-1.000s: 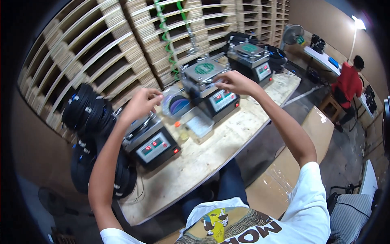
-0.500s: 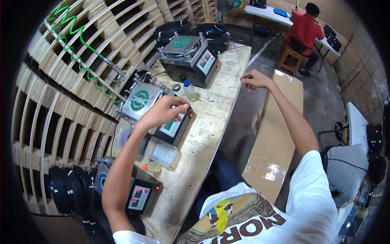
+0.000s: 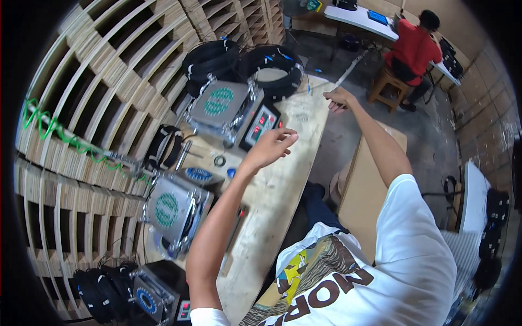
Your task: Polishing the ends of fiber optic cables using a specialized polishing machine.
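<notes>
My left hand (image 3: 273, 146) hovers over the wooden bench, just right of the far machine's control panel (image 3: 261, 127). Its fingers are loosely bent and apart, with nothing in them. Out past the bench's right edge, my right hand (image 3: 340, 99) hangs in the air, fingers slightly curled and apart, also bare. Nearest my left hand stands the far machine's square metal plate (image 3: 218, 103), dotted with a ring of green pieces. A similar middle machine (image 3: 168, 206) sits left of my left forearm. Between them lie a dark ring (image 3: 219, 161), a blue disc (image 3: 198, 174) and a blue cap (image 3: 231, 173).
Coils of black cable (image 3: 296, 70) lie at the bench's far end. A third machine (image 3: 149, 299) stands at lower left. Stacked wooden pallets (image 3: 109, 108) line the left side. A cardboard box (image 3: 361, 212) is at right. A person in red (image 3: 413, 46) sits at a white table (image 3: 359, 22).
My view has moved forward along the bench, so the machines sit lower and further left. My left hand has gone from beside the middle machine to beside the far one.
</notes>
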The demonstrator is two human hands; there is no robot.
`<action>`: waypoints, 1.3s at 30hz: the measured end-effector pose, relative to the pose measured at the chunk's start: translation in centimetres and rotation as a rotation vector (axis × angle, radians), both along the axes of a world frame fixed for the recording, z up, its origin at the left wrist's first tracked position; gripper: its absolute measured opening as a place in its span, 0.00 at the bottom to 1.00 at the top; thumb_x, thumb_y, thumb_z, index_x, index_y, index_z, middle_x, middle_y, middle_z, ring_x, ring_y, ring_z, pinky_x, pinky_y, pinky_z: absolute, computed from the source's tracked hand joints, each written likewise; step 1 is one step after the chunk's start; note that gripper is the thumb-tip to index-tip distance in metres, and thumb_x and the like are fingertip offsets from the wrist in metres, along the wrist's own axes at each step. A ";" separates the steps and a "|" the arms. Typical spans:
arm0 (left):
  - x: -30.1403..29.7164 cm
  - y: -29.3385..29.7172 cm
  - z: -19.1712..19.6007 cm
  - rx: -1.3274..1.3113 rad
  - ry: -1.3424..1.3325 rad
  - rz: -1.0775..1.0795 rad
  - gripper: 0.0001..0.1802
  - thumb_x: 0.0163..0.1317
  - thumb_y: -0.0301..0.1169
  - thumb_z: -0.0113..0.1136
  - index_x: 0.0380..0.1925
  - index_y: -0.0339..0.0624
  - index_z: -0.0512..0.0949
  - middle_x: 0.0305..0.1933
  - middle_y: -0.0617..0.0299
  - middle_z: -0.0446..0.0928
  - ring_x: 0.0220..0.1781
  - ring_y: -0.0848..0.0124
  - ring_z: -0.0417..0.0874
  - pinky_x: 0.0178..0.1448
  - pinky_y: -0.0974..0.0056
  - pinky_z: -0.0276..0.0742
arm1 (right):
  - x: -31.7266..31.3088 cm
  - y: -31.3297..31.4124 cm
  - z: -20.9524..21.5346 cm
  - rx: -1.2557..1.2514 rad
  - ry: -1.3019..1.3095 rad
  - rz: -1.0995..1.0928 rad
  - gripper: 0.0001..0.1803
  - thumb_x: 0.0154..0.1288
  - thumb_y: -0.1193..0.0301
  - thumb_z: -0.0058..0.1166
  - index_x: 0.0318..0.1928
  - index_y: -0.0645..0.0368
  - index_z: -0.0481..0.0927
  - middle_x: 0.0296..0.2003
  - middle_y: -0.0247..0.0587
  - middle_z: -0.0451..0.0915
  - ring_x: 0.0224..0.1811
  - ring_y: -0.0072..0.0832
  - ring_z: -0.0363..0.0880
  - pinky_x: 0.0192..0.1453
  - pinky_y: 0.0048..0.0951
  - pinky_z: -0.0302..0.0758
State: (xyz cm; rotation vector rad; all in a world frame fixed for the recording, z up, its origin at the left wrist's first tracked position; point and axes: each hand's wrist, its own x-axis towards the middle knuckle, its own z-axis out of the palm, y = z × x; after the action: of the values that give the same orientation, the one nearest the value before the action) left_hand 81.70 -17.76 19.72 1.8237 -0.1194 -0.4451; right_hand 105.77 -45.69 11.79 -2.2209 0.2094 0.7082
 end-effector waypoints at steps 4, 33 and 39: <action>13.5 -3.8 -2.3 -0.141 0.145 0.019 0.35 0.73 0.53 0.56 0.65 0.34 0.71 0.56 0.55 0.77 0.50 0.67 0.84 0.53 0.64 0.81 | 14.9 1.7 -2.3 0.000 -0.123 -0.023 0.45 0.61 0.31 0.53 0.53 0.66 0.79 0.36 0.46 0.84 0.32 0.34 0.84 0.32 0.36 0.83; 29.9 -5.5 -14.3 -0.786 0.306 0.988 0.38 0.64 0.60 0.62 0.53 0.32 0.72 0.47 0.46 0.80 0.43 0.57 0.86 0.47 0.56 0.87 | 27.7 9.1 -6.9 0.138 -0.548 0.135 0.22 0.50 0.59 0.64 0.24 0.72 0.82 0.25 0.54 0.83 0.23 0.37 0.84 0.30 0.40 0.80; 30.3 -8.1 -15.2 -1.066 0.299 1.075 0.34 0.63 0.53 0.67 0.49 0.30 0.74 0.48 0.43 0.81 0.48 0.55 0.85 0.53 0.55 0.87 | 27.2 7.0 -6.6 0.054 -0.755 0.044 0.31 0.49 0.55 0.67 0.39 0.76 0.80 0.39 0.68 0.83 0.47 0.57 0.84 0.56 0.46 0.77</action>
State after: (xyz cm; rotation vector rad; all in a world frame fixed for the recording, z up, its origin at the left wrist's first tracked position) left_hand 111.97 -25.86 4.51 0.5725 0.6860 0.1412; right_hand 132.98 -38.72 5.21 -2.2815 -0.2352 -0.1326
